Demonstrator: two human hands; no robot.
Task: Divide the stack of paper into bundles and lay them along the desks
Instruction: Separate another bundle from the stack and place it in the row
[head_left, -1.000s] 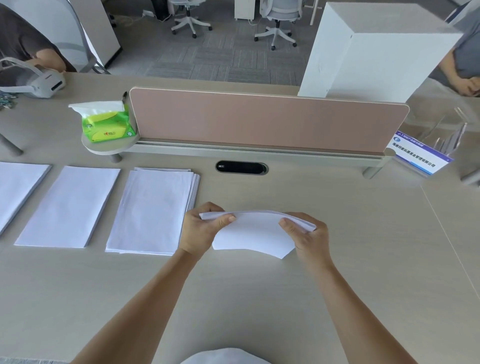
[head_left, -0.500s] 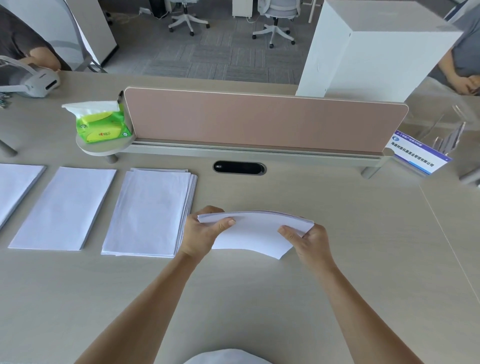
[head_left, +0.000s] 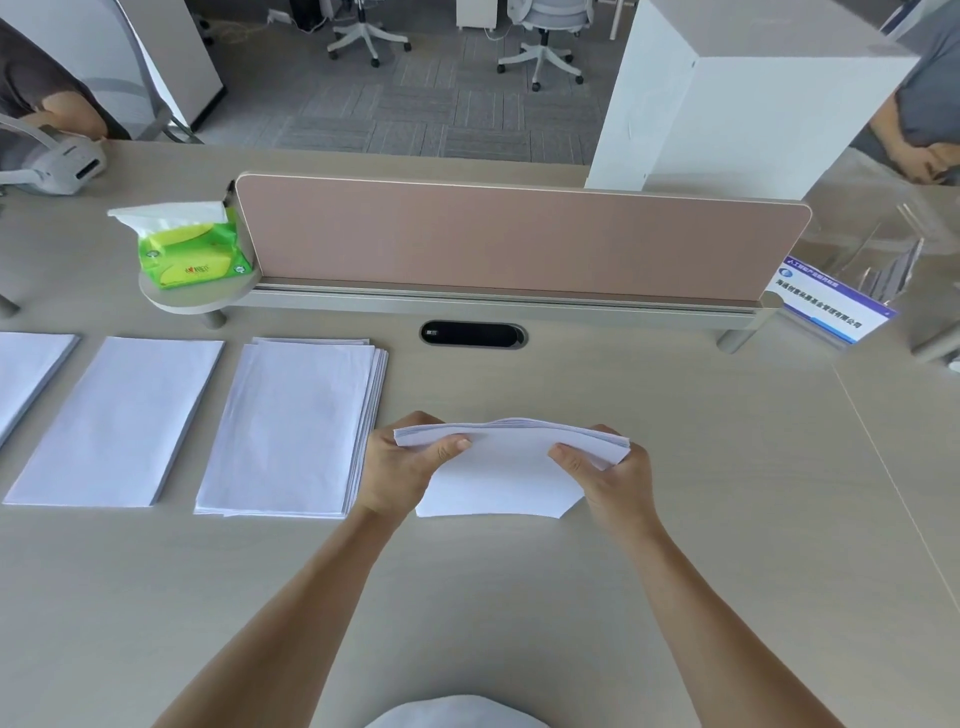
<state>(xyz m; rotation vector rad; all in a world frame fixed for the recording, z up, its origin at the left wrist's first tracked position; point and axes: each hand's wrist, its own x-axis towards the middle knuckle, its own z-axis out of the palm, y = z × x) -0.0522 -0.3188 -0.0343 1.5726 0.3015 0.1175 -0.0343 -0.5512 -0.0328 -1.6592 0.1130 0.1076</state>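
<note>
Left hand (head_left: 402, 470) & right hand (head_left: 610, 475) closed on the paper bundle (head_left: 506, 467), thumbs on top, fingers under. Its long axis runs between the hands, left-right; middle arches up, above the desk (head_left: 727, 519).

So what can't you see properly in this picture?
- Leftmost bundle: cut off by the head view's left edge.
- Held bundle: its far end is hidden behind its raised fold.
- Desk sign: print too small to read.

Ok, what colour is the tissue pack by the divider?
Bright green and yellow tissue pack, white tissue on top; head view.
</note>
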